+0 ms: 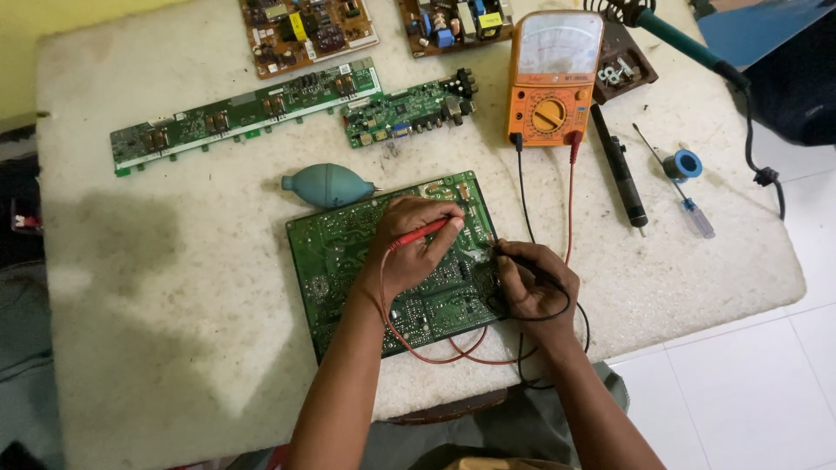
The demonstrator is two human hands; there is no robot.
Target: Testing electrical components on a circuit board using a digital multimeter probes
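A green circuit board [340,257] lies solder side up in front of me on the white table [174,287]. My left hand [409,252] grips a red probe [420,233] whose tip touches the board near its upper middle. My right hand [533,285] grips a black probe [514,258], its tip on the board's right edge. Red and black leads run from the probes up to an orange analog multimeter [553,78] standing at the back.
A teal rubber blower [324,184] lies just behind the board. Farther back lie a long green board [235,113], a small green board [409,109] and two brown boards [305,30]. To the right are a black desoldering pump [620,170], a screwdriver [688,204], a solder spool [686,164] and a soldering iron [688,43].
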